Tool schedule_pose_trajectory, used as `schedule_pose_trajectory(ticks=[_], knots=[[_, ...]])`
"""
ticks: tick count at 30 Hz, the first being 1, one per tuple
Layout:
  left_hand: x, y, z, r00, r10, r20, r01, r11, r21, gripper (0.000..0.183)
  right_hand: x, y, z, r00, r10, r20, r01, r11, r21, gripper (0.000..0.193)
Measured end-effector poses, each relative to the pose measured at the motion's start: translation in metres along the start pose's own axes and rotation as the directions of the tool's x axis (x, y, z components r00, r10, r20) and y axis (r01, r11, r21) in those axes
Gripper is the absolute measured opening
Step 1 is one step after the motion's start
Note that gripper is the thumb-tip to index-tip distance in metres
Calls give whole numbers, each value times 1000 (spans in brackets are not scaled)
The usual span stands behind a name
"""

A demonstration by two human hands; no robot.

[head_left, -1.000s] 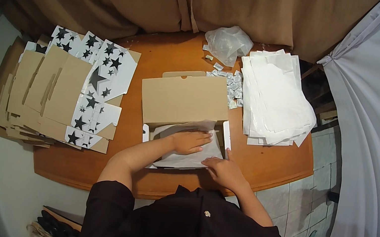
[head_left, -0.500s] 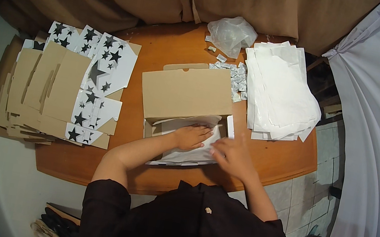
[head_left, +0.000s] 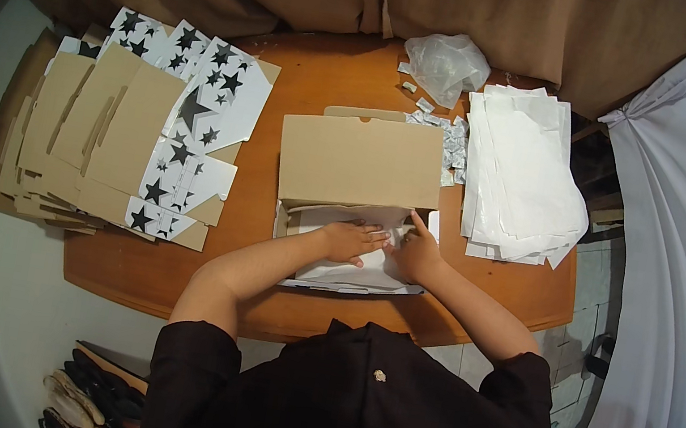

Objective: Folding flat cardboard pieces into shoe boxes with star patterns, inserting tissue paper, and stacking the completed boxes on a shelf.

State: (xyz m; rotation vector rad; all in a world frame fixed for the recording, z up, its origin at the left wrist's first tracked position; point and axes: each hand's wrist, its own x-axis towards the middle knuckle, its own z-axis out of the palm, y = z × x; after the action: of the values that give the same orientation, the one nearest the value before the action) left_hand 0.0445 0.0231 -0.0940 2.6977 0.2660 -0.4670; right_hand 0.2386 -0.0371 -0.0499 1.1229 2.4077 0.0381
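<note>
A cardboard box (head_left: 361, 163) with its brown-sided lid up stands in the middle of the table. White paper (head_left: 333, 274) lines its inside. My left hand (head_left: 352, 243) lies flat on this paper, fingers spread toward the right. Beside it, in the box's right part, my right hand (head_left: 418, 254) touches the paper with its index finger stretched toward the back corner. Its thumb points at my left hand, and the other fingers are partly hidden. Neither hand appears to grip anything.
Flattened brown boxes (head_left: 136, 121) with black stars on white are piled at the left. Behind the box lie small silvery packets (head_left: 454, 146) and a clear plastic bag (head_left: 447, 66). A stack of white paper sheets (head_left: 523, 176) covers the table's (head_left: 255, 304) right side.
My right hand has come down onto the paper in the box's right part, its index finger now extended. The left hand stays on the paper. The whole view has shifted slightly.
</note>
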Motion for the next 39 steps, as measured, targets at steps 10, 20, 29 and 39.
schedule_pose_trajectory(ticks=[10, 20, 29, 39], knots=[[-5, -10, 6, 999, 34, 0, -34, 996, -81, 81, -4, 1, -1, 996, 73, -52, -72, 997, 33, 39], [-15, -3, 1, 1000, -4, 19, 6, 998, -68, 80, -1, -5, 13, 957, 181, -227, -196, 980, -44, 35], [-21, 12, 2, 979, -194, 58, 201, 969, -146, 77, 1, -6, 11, 969, 163, -188, -155, 986, 52, 30], [5, 20, -4, 969, -244, -23, 235, 951, -203, 69, -27, 11, -35, 966, 167, -198, -104, 950, 296, 22]])
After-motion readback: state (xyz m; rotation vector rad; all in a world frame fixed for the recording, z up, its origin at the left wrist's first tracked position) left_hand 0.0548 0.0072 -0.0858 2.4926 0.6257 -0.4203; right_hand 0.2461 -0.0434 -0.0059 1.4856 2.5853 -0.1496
